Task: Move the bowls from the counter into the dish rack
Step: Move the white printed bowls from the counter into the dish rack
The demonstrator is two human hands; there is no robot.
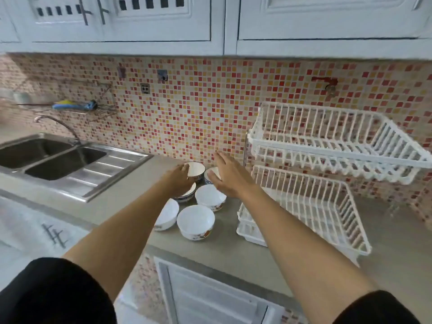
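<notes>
Several white bowls sit clustered on the grey counter (131, 197) left of the white two-tier dish rack (327, 146). The nearest bowl (196, 222) has a patterned base; another (167, 215) is half hidden by my left forearm, and a third (209, 197) sits behind them. My left hand (180, 177) reaches over a blue-patterned bowl (187, 195) and grips the rim of the back-left bowl (196, 170). My right hand (228, 176) hovers with fingers spread over the back-right bowl (211, 175), mostly covering it. Both rack tiers hold nothing.
A steel double sink (53, 157) with a curved tap (58, 123) lies at the left. The mosaic wall (187, 113) stands close behind the bowls. White upper cabinets (163, 22) hang overhead. A wire wall shelf (93, 111) holds a blue-yellow item.
</notes>
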